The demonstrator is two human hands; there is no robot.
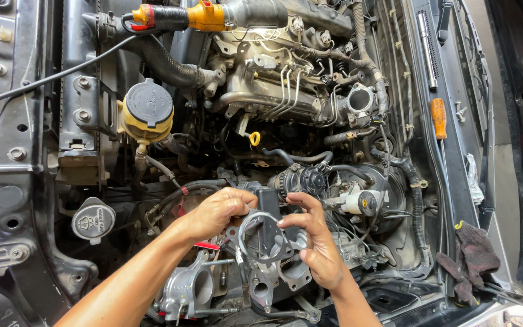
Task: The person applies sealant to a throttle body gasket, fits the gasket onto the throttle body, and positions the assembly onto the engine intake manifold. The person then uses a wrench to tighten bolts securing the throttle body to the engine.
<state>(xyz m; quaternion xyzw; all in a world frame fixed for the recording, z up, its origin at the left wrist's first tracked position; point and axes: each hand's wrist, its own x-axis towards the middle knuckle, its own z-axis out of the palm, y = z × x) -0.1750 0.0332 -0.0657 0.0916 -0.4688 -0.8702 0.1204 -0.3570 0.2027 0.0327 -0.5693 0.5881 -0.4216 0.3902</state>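
Holding gasket (260, 237) | left hand (216, 212) pinching its edge | right hand (316, 245) pinching opposite edge

Open engine bay (310, 103) in daylight; pale concrete floor (506, 175) at right.

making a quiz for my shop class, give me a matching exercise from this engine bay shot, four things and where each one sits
Things:
1. screwdriver
2. rag
3. yellow tank
4. gasket

Places:
A. between the left hand and right hand
B. on the right-hand ledge, upper part
C. left of the engine, under a dark round cap
D. lower right corner of the bay

Pairs: 1-B, 2-D, 3-C, 4-A
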